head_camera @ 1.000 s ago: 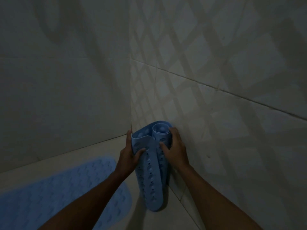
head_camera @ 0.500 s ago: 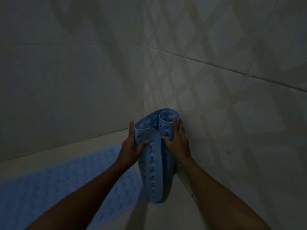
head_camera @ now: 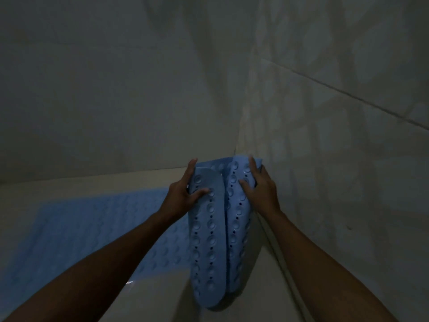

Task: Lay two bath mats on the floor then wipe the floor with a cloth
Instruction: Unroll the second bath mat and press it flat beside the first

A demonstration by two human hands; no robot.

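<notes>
- Head view, change: the rolled blue bath mat [head_camera: 216,238], a tighter curl half a second ago, now parts into two lobes; judged as unrolling begun.
- First bath mat [head_camera: 76,231]: flat on the floor [head_camera: 153,296], left of the roll.
- Left hand [head_camera: 183,191]: closed on the left lobe's upper edge, thumb across its face.
- Right hand [head_camera: 261,189]: clasps the right lobe near the wall corner [head_camera: 239,140].
- Cloth: not visible.
</notes>
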